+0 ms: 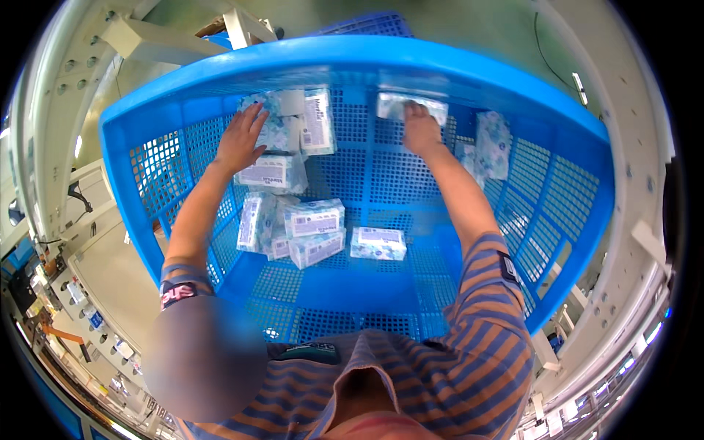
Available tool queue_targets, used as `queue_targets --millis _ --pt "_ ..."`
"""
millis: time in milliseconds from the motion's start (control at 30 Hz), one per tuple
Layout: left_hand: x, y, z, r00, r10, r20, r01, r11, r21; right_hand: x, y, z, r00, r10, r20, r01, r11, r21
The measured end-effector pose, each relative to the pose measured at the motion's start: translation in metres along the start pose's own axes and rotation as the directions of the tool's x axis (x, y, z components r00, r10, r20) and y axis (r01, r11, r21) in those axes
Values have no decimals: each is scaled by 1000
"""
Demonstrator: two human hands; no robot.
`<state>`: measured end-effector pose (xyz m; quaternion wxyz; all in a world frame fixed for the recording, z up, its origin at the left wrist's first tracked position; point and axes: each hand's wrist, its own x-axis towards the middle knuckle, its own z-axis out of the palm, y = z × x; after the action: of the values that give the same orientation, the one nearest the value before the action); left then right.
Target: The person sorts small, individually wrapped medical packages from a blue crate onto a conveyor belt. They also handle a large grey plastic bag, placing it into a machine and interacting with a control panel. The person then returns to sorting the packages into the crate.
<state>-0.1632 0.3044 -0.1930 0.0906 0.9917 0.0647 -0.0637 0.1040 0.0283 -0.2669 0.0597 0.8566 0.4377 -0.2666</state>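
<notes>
Place: a factory or packing hall
Frame (636,169): bolted, off-white metal, on both sides
Crate (352,50): large, blue, perforated plastic, holding many similar wrapped packs (318,249)
Floor (477,26): smooth, greenish

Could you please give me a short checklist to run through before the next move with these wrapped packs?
1. Right hand at the far pack: ok, its fingers are over it.
2. Right hand's grip secure: cannot tell, its underside is hidden.
3. Left hand open: ok, spread at the upper-left packs.
4. Packs all facing one way: not ok, angles differ.
5. Lone near pack clear of others: ok.
6. Visible packs inside the blue basket: ok.
</notes>
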Motion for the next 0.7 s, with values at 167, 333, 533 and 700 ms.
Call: queue_targets --millis 167,333,533,700 --pt "11 -49 90 942 -334 28 331 916 -226 34 21 36 979 -45 -198 -11 963 -270" --pt "17 -71 139 924 -351 151 381 881 -281 45 21 49 989 82 -124 -85 996 -18" --pt "56 28 123 930 -287 230 304 951 -46 -21 -8 71 962 246 121 -251 968 26" --pt "59 121 92 988 82 133 -50 972 -231 -192 9 19 979 200 -43 -116 716 688"
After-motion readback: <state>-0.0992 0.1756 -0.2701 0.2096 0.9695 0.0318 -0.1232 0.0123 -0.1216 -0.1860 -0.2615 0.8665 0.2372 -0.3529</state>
